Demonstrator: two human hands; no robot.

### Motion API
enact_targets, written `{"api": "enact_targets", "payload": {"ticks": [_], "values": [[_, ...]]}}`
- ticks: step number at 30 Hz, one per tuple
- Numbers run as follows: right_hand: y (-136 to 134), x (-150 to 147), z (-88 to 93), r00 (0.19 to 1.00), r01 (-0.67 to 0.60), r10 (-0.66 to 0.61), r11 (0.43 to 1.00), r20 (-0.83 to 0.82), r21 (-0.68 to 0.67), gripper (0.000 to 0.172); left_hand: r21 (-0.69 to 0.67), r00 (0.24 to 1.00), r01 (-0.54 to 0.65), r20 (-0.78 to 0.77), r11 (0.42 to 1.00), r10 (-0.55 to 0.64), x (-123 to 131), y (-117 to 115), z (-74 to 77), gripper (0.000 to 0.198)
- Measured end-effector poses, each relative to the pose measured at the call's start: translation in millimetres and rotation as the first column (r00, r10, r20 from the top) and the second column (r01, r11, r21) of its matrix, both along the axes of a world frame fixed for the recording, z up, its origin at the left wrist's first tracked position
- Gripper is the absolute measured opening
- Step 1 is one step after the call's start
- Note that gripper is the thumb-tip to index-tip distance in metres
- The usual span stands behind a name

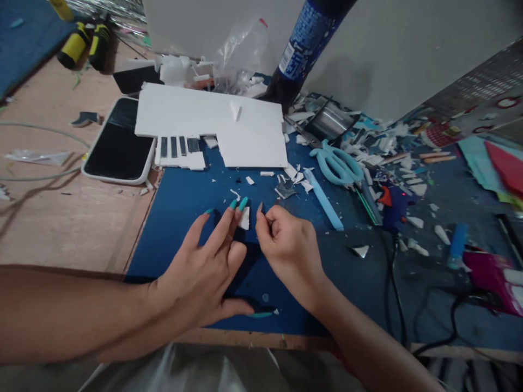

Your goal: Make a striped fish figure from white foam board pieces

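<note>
My left hand (208, 264) lies over the blue mat (171, 207) with its fingers stretched and spread, teal nails pointing forward. Two of its fingertips rest at the edge of a small white foam-board piece (244, 219). To the right of that piece, my right hand (288, 239) is closed, thumb against curled fingers. A thin pointed tip shows above its thumb; whether this is a nail or a small blade I cannot tell. Beyond the hands lies a large white foam board (253, 136), next to a smaller white piece with dark strips (180, 155).
A phone (118, 141) lies at left, with yellow-black tools (79, 46) behind. A dark bottle (304, 46) stands at the back. On the right are blue scissors (339, 166), a light-blue stick (324, 201), a glue gun (394, 207) with its cord, and many white scraps.
</note>
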State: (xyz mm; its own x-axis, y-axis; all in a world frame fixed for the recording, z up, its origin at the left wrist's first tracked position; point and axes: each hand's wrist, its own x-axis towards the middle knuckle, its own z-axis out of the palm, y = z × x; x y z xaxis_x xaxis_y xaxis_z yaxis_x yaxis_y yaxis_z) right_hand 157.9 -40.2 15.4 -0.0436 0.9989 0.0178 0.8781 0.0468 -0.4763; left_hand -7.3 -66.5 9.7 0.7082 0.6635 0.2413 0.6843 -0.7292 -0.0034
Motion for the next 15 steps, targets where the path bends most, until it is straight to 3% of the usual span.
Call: {"api": "enact_targets", "payload": {"ticks": [15], "values": [[-0.9,-1.7,-3.1,0.960,-0.043,0.032,0.998,0.278,0.035,0.028,-0.022,0.999,-0.038,0.010,0.999,0.038,0.3,-1.7,0.7,0.064]]}}
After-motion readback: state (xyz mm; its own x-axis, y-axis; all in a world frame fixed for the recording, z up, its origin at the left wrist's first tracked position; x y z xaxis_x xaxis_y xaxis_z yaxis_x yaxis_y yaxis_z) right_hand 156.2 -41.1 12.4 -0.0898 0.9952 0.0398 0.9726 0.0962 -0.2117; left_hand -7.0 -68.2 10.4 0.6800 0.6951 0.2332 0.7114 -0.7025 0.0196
